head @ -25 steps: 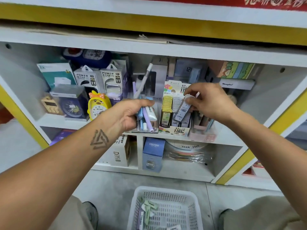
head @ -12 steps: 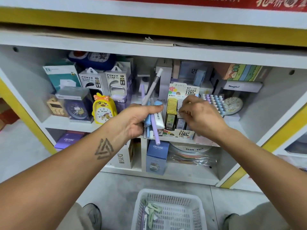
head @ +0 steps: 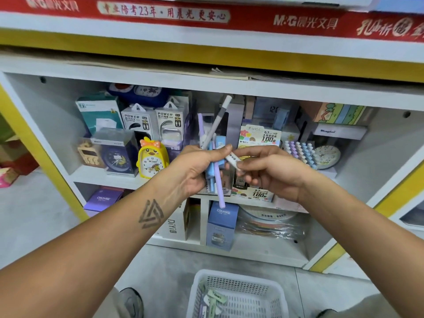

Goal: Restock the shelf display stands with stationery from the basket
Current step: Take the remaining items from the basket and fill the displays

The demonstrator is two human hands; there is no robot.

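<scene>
At the bottom edge, on the grey floor, stands a white perforated plastic basket holding a few small pale-green and white stationery packets. Above it both forearms reach forward. The left hand is curled around a mixed bundle of pens and packets: a lilac pen hangs below the fist, and a grey-and-white pen and another lilac one stick up above it. The right hand, just beside the left, pinches a small white labelled tube between thumb and fingertips, the tube's upper end touching the bundle. Directly behind the hands, on the white shelf, stands a printed cardboard display stand of lead refills marked "0.7 HB 100", partly hidden. To its right sits a rack of pastel lilac and blue pieces; to the left, a yellow chick-shaped alarm clock.
</scene>
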